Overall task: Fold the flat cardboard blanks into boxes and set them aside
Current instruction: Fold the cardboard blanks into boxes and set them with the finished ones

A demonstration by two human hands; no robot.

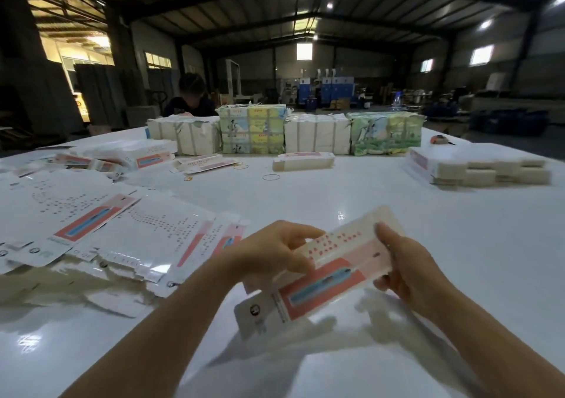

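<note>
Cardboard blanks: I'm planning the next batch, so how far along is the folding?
Done: a few folded boxes lie at far left, one box mid-table. In hand: left hand and right hand grip a half-folded blank. Left: loose flat blanks nearby, a stack at right and tied bundles behind.

Four strapped bundles (318, 133) line the table's (397, 214) 12 o'clock edge; rubber band (271, 177) before them; seated person (191, 98) at 11.

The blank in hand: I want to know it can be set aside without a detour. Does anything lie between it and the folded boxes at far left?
Yes. Loose flat blanks cover the table left of the held blank, between it and the folded boxes.
</note>
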